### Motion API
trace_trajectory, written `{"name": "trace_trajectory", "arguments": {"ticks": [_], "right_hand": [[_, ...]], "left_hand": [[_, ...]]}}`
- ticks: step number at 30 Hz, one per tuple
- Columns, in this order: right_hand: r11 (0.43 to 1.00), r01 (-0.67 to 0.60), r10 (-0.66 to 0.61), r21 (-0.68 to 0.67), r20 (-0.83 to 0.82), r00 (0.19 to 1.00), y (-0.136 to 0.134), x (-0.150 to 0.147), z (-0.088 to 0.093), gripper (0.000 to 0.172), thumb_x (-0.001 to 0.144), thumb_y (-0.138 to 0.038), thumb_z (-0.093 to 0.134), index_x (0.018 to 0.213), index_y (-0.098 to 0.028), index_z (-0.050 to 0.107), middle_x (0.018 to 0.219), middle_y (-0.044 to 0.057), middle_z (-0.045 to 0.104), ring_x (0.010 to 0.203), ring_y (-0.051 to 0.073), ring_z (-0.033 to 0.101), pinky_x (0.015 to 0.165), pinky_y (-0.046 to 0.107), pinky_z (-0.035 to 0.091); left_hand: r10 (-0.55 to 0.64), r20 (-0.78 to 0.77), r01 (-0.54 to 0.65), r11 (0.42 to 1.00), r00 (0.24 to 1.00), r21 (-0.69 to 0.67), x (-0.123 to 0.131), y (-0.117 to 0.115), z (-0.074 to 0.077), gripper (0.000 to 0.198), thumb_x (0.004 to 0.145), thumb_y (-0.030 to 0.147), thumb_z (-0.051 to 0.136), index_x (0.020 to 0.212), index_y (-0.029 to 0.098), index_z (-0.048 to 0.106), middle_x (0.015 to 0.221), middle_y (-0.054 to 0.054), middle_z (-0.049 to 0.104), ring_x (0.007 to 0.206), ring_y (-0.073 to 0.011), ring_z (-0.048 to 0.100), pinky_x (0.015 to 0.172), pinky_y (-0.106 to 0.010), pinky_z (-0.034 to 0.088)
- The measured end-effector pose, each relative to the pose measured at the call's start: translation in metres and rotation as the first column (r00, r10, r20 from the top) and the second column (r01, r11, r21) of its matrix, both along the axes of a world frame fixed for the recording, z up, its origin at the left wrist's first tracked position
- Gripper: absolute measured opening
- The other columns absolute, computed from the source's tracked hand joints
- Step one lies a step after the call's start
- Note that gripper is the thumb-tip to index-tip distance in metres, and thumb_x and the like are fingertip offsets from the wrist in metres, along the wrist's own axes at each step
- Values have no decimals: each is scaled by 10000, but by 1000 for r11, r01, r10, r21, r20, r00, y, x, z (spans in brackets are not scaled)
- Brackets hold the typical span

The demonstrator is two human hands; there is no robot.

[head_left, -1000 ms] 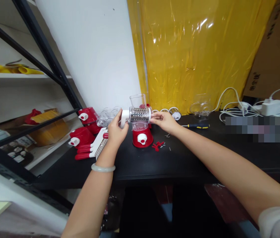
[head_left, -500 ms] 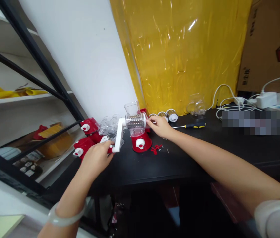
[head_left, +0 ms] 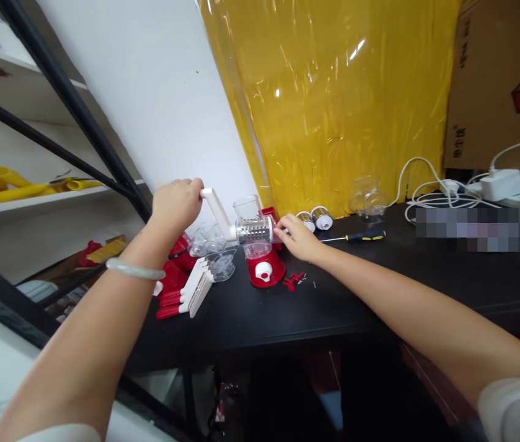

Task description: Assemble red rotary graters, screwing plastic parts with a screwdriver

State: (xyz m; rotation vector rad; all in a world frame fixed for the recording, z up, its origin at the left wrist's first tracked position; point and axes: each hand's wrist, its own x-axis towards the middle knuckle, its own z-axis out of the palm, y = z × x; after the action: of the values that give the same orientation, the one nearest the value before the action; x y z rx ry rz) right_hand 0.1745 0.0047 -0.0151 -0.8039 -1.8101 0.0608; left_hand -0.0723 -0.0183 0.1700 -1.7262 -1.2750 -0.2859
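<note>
One camera is riding on the person's head, looking forward and down along both arms. It is facing the yellow sheet [head_left: 342, 110] and white wall [head_left: 149, 80] behind the black table [head_left: 333, 307]. The left hand [head_left: 177, 205] and right hand [head_left: 300, 238] are showing mid-view, while the forearms, nearer, are spreading toward the lower corners.

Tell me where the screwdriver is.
In the head view, the screwdriver lies on the black table, right of the right hand, in front of clear plastic parts.
</note>
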Motion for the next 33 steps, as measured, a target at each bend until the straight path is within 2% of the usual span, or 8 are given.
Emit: {"name": "trace_trajectory", "arguments": {"ticks": [3,6,11,15,18,21,30,33], "right_hand": [[1000,4,-4,4,23,1000,1,1,0,186,935,-310,435,798,-205,506,874,50,521,857,189,499,807,333,405],[1000,7,-7,5,28,1000,2,0,0,186,940,-304,429,793,-207,491,865,46,517,848,188,487,801,331,394],[1000,4,-3,-21,29,1000,4,0,0,193,942,-301,435,774,-210,459,843,36,507,829,181,481,783,321,384],[999,-15,15,-40,12,1000,6,0,-1,208,945,-304,434,758,-214,431,816,26,494,802,173,479,761,309,383],[999,-24,23,-46,-9,1000,7,0,-2,201,940,-293,440,755,-215,428,810,22,496,793,169,477,753,304,380],[998,-42,40,-55,-29,999,10,0,-2,197,931,-284,448,748,-214,428,795,17,496,784,167,477,743,300,374],[991,-100,92,-94,-90,992,11,0,-1,188,905,-267,470,727,-211,445,756,7,512,754,161,475,714,292,359],[989,-110,101,-96,-97,990,12,0,-2,191,903,-278,473,726,-211,445,753,6,513,754,163,478,714,295,359]], "left_hand": [[29,64,-24,996,997,-85,-2,35,1,238,933,200,403,1046,120,597,944,-85,634,1021,-283,611,909,-440,456],[38,82,-27,991,996,-128,-7,56,-9,248,936,182,401,1048,87,600,963,-132,632,1009,-303,606,853,-453,465],[69,51,-56,974,996,-220,-21,72,-32,253,891,134,404,1029,103,614,966,-180,642,929,-307,599,735,-422,474],[181,38,-163,946,983,-278,-32,75,-52,295,869,129,382,1064,137,604,1006,-184,639,949,-290,585,745,-377,457],[237,8,-222,921,971,-321,-39,69,-65,320,878,145,350,1093,152,587,1024,-173,634,963,-290,594,738,-359,459],[220,-4,-208,920,976,-332,-48,55,-75,299,883,163,355,1079,146,580,1010,-165,636,960,-289,606,757,-360,468],[173,-27,-169,899,985,-403,-68,-2,-111,255,898,207,376,1064,129,555,1043,-159,622,974,-267,628,794,-341,483],[190,-66,-199,853,979,-482,-63,-23,-121,242,883,240,425,1054,143,566,1046,-151,632,973,-282,636,752,-343,491]]}}
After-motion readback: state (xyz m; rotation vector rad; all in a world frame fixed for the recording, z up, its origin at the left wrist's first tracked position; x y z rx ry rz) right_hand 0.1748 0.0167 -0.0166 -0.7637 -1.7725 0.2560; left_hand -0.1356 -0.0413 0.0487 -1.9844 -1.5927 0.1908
